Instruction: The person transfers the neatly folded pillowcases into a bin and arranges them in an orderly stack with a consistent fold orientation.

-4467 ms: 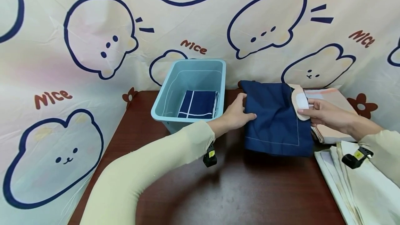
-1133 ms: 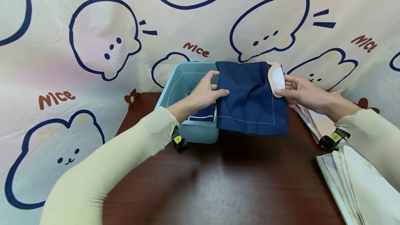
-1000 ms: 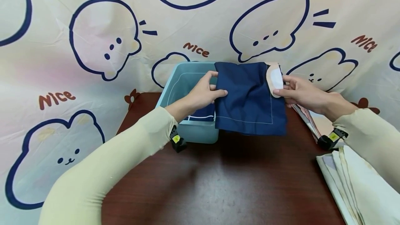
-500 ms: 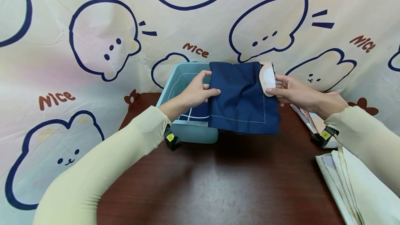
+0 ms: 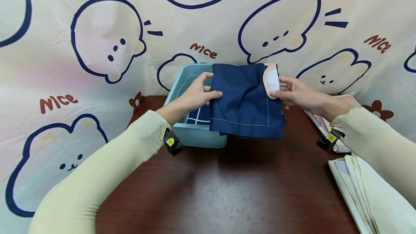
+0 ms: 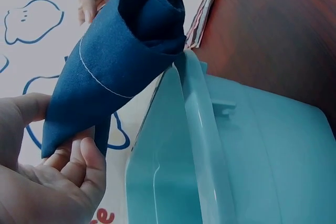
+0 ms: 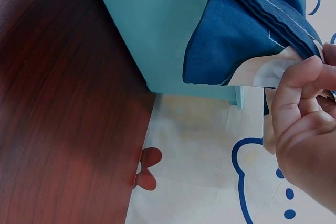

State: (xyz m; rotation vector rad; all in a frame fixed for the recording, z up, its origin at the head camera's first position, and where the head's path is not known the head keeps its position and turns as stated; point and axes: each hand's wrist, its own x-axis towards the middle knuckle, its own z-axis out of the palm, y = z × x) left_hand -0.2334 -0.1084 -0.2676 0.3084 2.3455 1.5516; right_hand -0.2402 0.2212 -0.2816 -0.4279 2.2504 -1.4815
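Observation:
Both hands hold a folded navy cloth (image 5: 242,100) up in the air, in front of and over the right part of a light-blue plastic bin (image 5: 199,134). My left hand (image 5: 195,95) pinches its left edge, thumb in front and fingers behind, as the left wrist view also shows. At the other side my right hand (image 5: 300,95) pinches the edge at a beige and white patch (image 5: 271,80). Seen from the right wrist, the cloth (image 7: 226,40) is in several layers. Inside the bin lies a folded navy cloth with white lines (image 5: 199,114), partly hidden.
On the right of the dark wooden table (image 5: 227,187) lie a folded peach-toned cloth (image 5: 349,100) and, nearer, a stack of folded whitish cloth (image 5: 373,190). A printed sheet (image 5: 208,28) hangs behind the table.
From the right side by the peach cloth, both hands have lifted the navy cloth and carried it left, so it now overlaps the bin. In the last second it has kept drifting left.

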